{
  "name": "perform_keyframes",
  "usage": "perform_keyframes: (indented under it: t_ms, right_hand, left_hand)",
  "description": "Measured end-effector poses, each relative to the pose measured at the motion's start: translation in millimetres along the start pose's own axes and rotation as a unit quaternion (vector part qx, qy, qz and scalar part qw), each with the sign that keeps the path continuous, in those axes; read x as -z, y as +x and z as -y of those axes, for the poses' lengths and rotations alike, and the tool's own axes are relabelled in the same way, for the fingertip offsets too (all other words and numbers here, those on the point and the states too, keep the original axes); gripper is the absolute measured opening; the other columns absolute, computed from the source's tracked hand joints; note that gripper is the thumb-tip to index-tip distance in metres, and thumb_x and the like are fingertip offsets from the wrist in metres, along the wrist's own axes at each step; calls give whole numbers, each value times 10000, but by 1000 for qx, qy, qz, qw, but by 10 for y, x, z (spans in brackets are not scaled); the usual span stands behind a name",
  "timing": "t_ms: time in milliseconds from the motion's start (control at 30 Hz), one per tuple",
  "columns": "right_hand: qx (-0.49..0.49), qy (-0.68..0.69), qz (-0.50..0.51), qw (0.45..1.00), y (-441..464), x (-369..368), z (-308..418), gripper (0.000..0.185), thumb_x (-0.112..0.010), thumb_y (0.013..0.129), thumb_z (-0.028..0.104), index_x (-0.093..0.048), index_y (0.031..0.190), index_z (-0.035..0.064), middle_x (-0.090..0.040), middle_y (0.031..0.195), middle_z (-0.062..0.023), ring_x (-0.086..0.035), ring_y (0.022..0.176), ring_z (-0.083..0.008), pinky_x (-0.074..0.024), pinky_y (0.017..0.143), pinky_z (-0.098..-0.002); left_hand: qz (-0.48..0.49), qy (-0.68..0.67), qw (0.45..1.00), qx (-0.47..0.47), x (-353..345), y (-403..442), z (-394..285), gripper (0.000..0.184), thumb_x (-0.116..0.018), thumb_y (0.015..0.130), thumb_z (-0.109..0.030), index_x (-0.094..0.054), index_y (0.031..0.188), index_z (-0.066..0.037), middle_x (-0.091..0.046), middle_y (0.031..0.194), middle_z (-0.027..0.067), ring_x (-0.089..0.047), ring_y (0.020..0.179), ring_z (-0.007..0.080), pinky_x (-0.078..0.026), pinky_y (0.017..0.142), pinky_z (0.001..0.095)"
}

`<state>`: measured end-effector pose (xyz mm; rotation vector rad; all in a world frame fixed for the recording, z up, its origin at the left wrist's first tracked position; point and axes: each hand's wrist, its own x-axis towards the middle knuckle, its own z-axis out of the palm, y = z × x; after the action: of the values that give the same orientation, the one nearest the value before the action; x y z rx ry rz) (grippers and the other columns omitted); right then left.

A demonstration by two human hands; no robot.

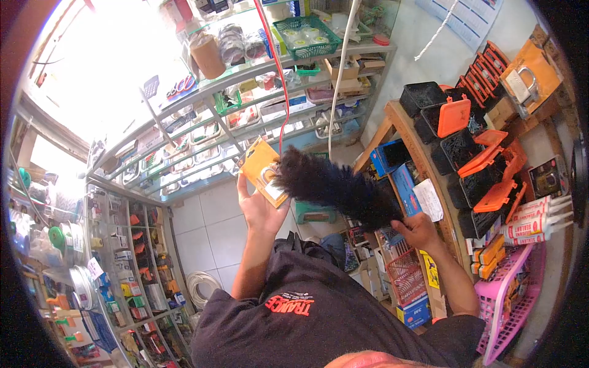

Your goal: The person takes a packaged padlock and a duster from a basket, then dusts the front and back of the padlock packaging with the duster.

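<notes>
My left hand (262, 211) is closed on a yellow-orange packaged padlock (256, 164), gripping its lower part and holding it up in front of my chest. In my right hand (420, 233) is a black, fluffy feather duster (350, 190), and my fingers wrap around its right end. The handle is hidden in my grip. The duster's bushy tip lies against or just in front of the pack's right side and covers part of it; whether they touch I cannot tell.
Glass shelves (227, 126) of small goods stand ahead, with a green basket (305, 37) on top. At right, a wooden rack holds black bins (457, 150) with orange lids, another packaged padlock (524, 86), sealant tubes (531, 218) and a pink basket (506, 306). Cords hang ahead.
</notes>
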<state>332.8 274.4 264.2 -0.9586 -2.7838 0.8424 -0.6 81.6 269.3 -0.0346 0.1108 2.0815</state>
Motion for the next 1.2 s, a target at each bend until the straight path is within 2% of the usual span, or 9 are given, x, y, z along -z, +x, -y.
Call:
perform_keyframes:
  t_ms: [133,233,333,600,700,833,1000,1100,1200]
  right_hand:
    - [35,-33,25,999,-10,-46,-78,607,-598,891,579,-643,619,38,-569,575,-210,-617,562,-404,-438,482,-452]
    - [15,8,5,1000,-17,6,-26,609,-602,889,578,-639,619,33,-568,573,-209,-610,559,-409,-435,480,-444]
    - [46,4,40,998,-15,62,57,607,-607,886,575,-629,611,34,-561,566,-206,-600,542,-405,-427,477,-442]
    - [24,-22,42,999,-2,64,37,611,-598,889,583,-630,609,41,-546,554,-210,-594,538,-406,-430,486,-453]
    - [-29,-7,-3,1000,2,57,-17,611,-598,884,592,-645,619,43,-547,556,-216,-592,534,-406,-427,493,-466]
    - [0,-15,27,1000,-2,46,13,626,-591,882,605,-648,629,35,-547,552,-215,-591,531,-402,-422,496,-467]
    - [-44,-36,37,998,13,-1,-144,649,-587,884,608,-632,620,16,-538,542,-219,-586,524,-400,-421,497,-468]
    - [33,-40,49,997,2,5,-55,646,-602,877,600,-628,614,10,-532,536,-219,-581,522,-401,-418,492,-469]
    - [-41,-16,16,999,7,99,74,634,-613,876,587,-626,610,12,-531,536,-216,-572,520,-406,-415,485,-468]
  left_hand:
    - [11,18,1000,-1,-32,-11,24,777,-335,955,-596,-332,1489,-32,-418,1476,224,-375,1363,432,-270,1162,527]
    - [102,-121,987,24,193,19,-59,785,-346,962,-597,-320,1493,-20,-409,1493,204,-329,1394,433,-230,1181,534]
    - [57,12,998,-13,-3,-13,39,778,-341,965,-593,-289,1510,-41,-383,1511,199,-291,1416,422,-216,1184,537]
    - [62,8,997,-51,-1,56,72,759,-345,970,-563,-276,1510,-33,-362,1525,199,-313,1409,406,-237,1172,566]
    - [53,-123,991,-28,48,86,28,746,-339,969,-564,-272,1519,-64,-366,1523,198,-327,1398,412,-235,1173,562]
    - [44,-21,998,-46,-10,99,114,715,-340,965,-568,-291,1525,-126,-405,1491,210,-384,1360,428,-278,1158,544]
    - [43,-73,996,-36,17,118,90,734,-346,960,-579,-281,1526,-116,-410,1486,206,-372,1366,433,-275,1158,553]
    - [31,-34,998,-53,-39,134,131,756,-354,955,-588,-272,1525,-97,-423,1475,206,-371,1368,428,-271,1164,548]
    - [40,-45,997,-45,-38,126,130,789,-343,952,-603,-247,1528,-71,-381,1504,199,-331,1395,421,-247,1173,552]
